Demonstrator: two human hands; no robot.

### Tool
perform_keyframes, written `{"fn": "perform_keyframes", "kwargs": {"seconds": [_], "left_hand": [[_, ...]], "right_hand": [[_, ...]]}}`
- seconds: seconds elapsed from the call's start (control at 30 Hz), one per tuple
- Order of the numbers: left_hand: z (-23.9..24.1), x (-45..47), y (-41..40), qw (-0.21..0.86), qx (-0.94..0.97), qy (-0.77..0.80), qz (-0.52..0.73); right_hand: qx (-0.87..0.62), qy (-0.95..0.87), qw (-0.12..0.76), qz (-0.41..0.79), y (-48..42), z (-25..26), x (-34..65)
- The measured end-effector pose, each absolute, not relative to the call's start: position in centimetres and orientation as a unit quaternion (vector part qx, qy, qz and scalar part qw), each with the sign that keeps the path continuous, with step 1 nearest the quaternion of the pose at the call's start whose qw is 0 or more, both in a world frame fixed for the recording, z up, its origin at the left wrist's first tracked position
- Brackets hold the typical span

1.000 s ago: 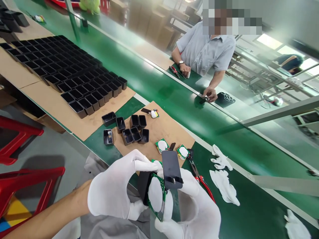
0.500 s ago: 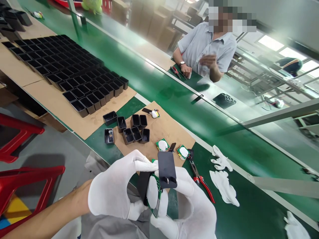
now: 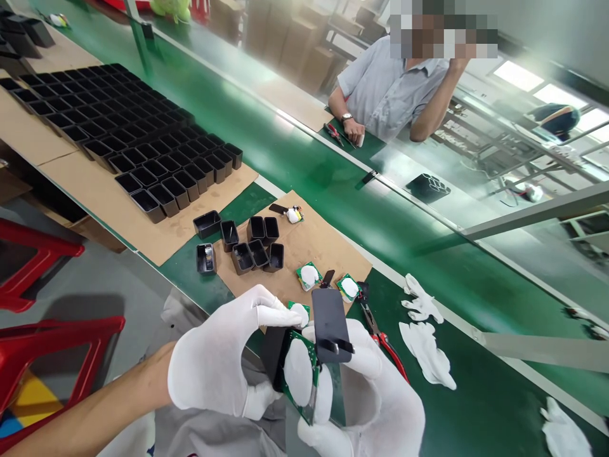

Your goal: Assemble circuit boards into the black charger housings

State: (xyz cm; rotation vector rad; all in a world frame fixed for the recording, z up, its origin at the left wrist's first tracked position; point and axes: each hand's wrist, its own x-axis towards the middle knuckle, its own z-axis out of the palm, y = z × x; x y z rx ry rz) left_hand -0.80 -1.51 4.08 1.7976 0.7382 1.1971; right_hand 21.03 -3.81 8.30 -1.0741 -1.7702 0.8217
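Head | left grip [image 3: 216,358] clamped on case [image 3: 273,355] | right grip [image 3: 397,400] pinching circuit board [image 3: 299,374] | plain-faced cover [image 3: 330,320]

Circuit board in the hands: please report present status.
Left hand gripping black case. Right hand holding circuit board and pronged cover. Board at case mouth, depth unclear. Pliers beyond right hand.

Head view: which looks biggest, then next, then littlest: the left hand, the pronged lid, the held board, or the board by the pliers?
1. Left hand
2. Pronged lid and held board: too alike to rank, and the held board is partly hidden
3. Board by the pliers
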Motion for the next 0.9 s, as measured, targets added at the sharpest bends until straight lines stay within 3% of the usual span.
{"fn": "perform_keyframes", "kwargs": {"seconds": [0.9], "left_hand": [[3.77, -0.51, -1.59, 0.405, 0.723, 0.296, 0.476]], "right_hand": [[-0.416, -0.745, 0.412, 0.320, -2.99, 8.48, 20.78]]}}
